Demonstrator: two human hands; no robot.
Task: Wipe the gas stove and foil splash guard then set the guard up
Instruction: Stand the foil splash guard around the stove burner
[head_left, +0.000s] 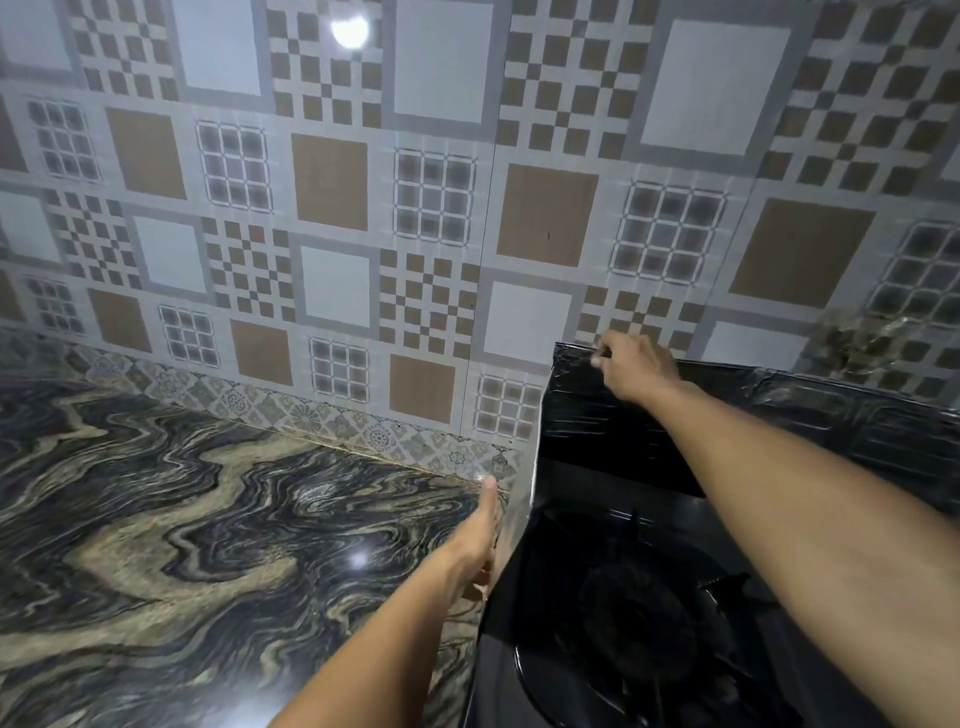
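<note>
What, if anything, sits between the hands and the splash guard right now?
Nothing visible. The right hand already grips the splash guard at its top corner, and the left hand lies flat against its side panel beside the gas stove.

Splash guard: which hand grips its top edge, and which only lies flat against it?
The right hand grips the splash guard at its top corner. The left hand lies flat, fingers straight, against the side panel's outer face.

To my left the marbled tabletop (208, 519) lies open as far as the tiled wall (363, 208). On the right the foil guard (587, 410) stands around the stove (623, 623), walling its left and back sides. I can reach the burner (639, 618) only from above or the front.
</note>
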